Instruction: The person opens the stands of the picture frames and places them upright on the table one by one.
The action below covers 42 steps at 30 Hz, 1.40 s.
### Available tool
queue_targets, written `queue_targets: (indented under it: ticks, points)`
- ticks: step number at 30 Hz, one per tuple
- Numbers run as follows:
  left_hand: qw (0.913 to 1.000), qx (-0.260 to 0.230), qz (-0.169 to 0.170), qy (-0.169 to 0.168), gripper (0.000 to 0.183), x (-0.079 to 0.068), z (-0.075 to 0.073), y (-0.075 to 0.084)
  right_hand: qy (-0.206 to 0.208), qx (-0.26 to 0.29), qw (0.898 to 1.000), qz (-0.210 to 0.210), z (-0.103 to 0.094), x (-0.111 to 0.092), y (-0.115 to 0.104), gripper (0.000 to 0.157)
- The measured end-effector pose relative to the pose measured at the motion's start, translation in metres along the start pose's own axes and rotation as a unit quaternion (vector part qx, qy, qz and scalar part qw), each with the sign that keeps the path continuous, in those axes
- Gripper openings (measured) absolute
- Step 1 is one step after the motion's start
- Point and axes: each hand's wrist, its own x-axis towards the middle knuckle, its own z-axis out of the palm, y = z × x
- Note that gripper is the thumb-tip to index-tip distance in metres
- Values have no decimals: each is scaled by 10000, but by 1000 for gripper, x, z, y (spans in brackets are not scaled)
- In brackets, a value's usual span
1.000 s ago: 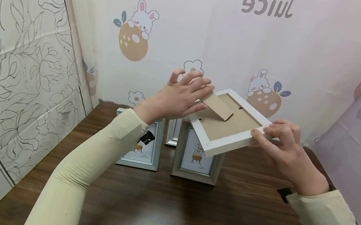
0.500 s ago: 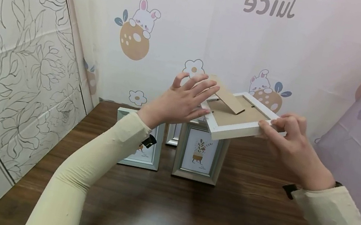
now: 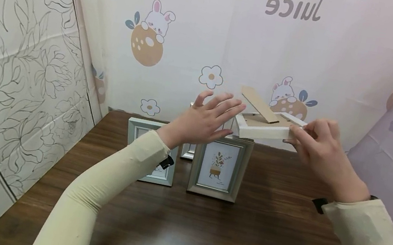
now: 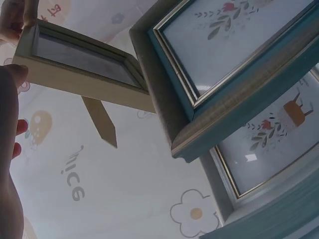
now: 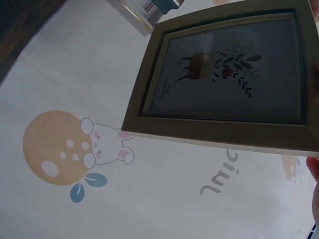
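Observation:
My right hand (image 3: 325, 155) pinches a white photo frame (image 3: 263, 132) by its right edge. It is held in the air, back side up, nearly level. From its brown back board the easel leg (image 3: 260, 104) sticks up, swung out. My left hand (image 3: 202, 119) is at the frame's left end, fingers spread and fairly straight, gripping nothing. Seen from the right wrist, the face of the held frame (image 5: 224, 130) shows a potted-plant print behind glass. The left wrist view has the same leg (image 4: 101, 121) jutting from under the frame.
A champagne-coloured photo frame (image 3: 217, 165) stands upright below the held one. To its left is a pale blue frame (image 3: 169, 165), partly covered by my left forearm. Behind them stands a silver frame (image 3: 188, 152). A printed curtain (image 3: 206, 20) hangs behind the brown wooden table (image 3: 201, 236).
The white frame has moved right and tipped from slanted to nearly level, its leg now farther from the back board. My left hand, earlier at the leg, has followed rightward and slightly down.

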Motion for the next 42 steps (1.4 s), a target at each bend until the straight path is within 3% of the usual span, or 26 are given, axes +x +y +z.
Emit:
queue_targets:
  ticks: [5,13,22,30,34,42]
  points:
    - [9999,50,30,91,62,1,5,8,-290,-120,9992,249,-3,-3,6,39]
    - [9991,342,-11,254,54,12,14,21,-346,-146,9982,475,-8,-4,10,44]
    - [9986,168,-146,485,44,27,31,36,-354,-145,9979,521,-12,-9,14,44]
    - [9990,19,-330,300,41,37,36,44,-337,-145,9975,608,-15,-14,14,49]
    - [9988,148,-395,247,39,39,37,46,-345,-136,9973,636,-15,-14,13,51]
    - [9967,488,-411,502,36,42,45,51,-388,-302,9973,547,-19,-13,11,52]
